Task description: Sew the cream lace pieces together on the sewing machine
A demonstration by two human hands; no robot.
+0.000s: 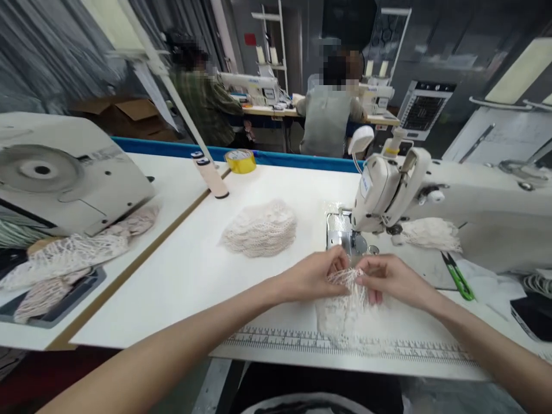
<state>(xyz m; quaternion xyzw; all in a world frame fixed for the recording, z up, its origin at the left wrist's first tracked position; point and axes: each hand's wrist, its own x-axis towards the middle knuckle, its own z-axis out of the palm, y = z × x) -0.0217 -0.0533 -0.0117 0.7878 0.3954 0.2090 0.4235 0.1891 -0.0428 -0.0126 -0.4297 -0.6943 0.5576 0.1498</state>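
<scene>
Just in front of the sewing machine (371, 192), both hands hold one piece of white lace fabric (340, 322). My left hand (317, 276) pinches its upper left edge between thumb and fingers. Close beside it, my right hand (390, 279) has thumb and fingers closed on the gathered lace at the right. The lower part of the lace hangs down over a ruler strip (284, 339) along the table's front edge. To the left lies a layered pile of lace pieces (261, 229), touched by neither hand.
Green thread snips (459, 277) and a lace bundle (431, 234) lie at the right. Yellow tape (240, 161) and a thread cone (212, 177) stand at the back. Another machine (64, 172) and a grey tray (81, 299) are at left. Two people sit beyond.
</scene>
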